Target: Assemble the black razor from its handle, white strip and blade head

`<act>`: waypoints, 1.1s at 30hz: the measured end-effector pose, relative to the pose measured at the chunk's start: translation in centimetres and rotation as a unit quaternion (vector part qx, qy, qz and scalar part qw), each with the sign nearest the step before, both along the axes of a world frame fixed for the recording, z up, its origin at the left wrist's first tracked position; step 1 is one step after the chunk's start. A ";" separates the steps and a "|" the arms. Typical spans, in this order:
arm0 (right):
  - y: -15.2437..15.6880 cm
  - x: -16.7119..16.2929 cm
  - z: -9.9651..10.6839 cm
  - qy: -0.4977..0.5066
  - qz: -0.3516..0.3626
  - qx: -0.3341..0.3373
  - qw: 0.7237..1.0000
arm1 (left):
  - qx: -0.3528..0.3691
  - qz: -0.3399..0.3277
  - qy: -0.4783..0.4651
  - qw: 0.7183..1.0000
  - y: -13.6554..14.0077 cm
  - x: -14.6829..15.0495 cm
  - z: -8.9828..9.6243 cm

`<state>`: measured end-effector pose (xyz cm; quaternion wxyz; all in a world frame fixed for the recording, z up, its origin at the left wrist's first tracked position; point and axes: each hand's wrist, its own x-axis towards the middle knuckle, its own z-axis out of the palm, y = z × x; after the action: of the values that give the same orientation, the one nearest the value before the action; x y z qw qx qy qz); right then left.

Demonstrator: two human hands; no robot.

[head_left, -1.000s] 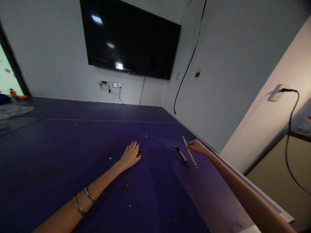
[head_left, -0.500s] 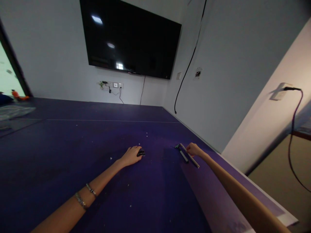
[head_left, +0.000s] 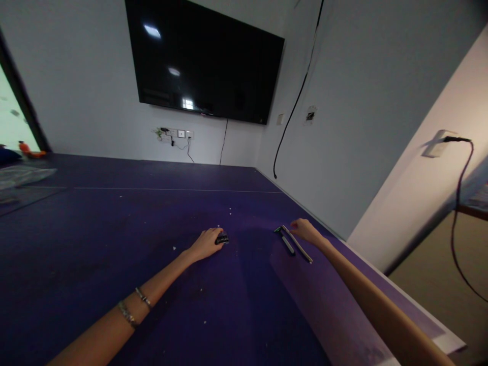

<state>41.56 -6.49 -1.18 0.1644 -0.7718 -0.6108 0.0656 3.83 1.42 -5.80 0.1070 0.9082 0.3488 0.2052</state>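
My left hand (head_left: 206, 244) is closed around a small black object (head_left: 222, 238) resting on the dark purple tabletop; its kind is unclear because the fingers partly cover it. My right hand (head_left: 306, 231) is just beyond a thin, pale, slightly bent stick (head_left: 300, 246). A small gap shows between the right thumb and fingers, with nothing visible in them. Left of the stick lies a razor-shaped tool (head_left: 287, 243) with a dark grey handle and a greenish head. Their far ends lie close together, and both are flat on the table.
The purple table (head_left: 160, 213) carries several tiny white scraps. A clear plastic bag (head_left: 25, 175) and an orange item (head_left: 28, 150) are at the far left. A black cable (head_left: 293, 109) hangs down the wall beside the television (head_left: 206, 61). The table's right edge runs along the wall.
My right hand has let go of the pale stick and moved slightly up and away from it. The stick stays on the table. My left hand has barely moved.
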 end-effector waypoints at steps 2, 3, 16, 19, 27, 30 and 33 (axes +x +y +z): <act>0.2 -1.1 0.8 -0.017 0.031 0.021 0.999 | -0.004 -0.021 -0.024 0.999 -0.2 0.5 0.2; 0.2 -1.9 1.1 -0.023 0.059 0.033 0.997 | -0.007 -0.033 -0.035 0.999 -0.4 0.8 0.4; -2.4 -12.6 2.5 0.007 0.360 0.024 0.933 | -0.004 -0.105 -0.051 0.993 -6.1 4.8 3.4; -2.4 -13.0 2.5 0.000 0.358 0.025 0.933 | -0.007 -0.109 -0.045 0.993 -6.7 4.9 3.7; -2.2 -9.9 2.9 -0.018 0.336 0.010 0.942 | 0.044 -0.092 -0.034 0.994 -6.0 4.3 2.9; -2.0 -5.4 3.2 -0.015 0.282 0.001 0.959 | 0.050 -0.057 -0.019 0.997 -4.2 2.5 1.4; -2.0 -0.3 3.5 -0.011 0.202 -0.014 0.979 | 0.048 -0.025 0.001 0.999 -2.2 -0.1 -0.1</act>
<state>41.22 -8.51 2.27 0.1304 -0.6352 -0.7550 0.0975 3.69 -0.75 -5.94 0.0684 0.9211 0.3156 0.2177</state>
